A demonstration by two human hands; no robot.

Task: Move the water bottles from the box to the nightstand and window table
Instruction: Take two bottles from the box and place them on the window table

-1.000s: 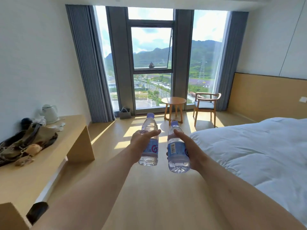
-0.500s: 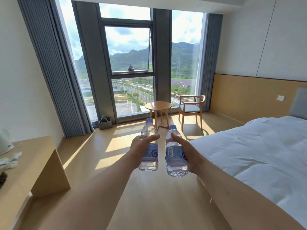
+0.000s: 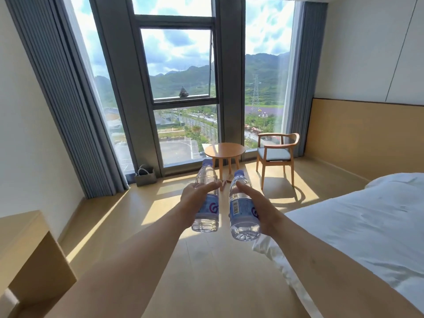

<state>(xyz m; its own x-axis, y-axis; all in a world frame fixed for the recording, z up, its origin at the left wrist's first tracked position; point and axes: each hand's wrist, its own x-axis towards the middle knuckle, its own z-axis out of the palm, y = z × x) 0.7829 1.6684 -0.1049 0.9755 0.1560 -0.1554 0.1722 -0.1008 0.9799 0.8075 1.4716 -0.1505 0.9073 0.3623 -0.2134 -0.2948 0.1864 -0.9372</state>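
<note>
I hold two clear water bottles with blue caps and blue labels out in front of me, side by side and upright. My left hand is wrapped around the left bottle. My right hand grips the right bottle, which tilts slightly left. Beyond them, by the window, stands the small round wooden window table with a bare top. No box and no nightstand are in view.
A wooden armchair with a grey cushion stands right of the table. The white bed fills the right side. A wooden desk corner juts in at lower left. A small grey bag sits by the curtain. Bare wooden floor lies ahead.
The view has moved forward toward the window; the table and chair appear larger and closer. The desk with its kettle and bag has slid out of view on the left. Both hands keep their bottles.
</note>
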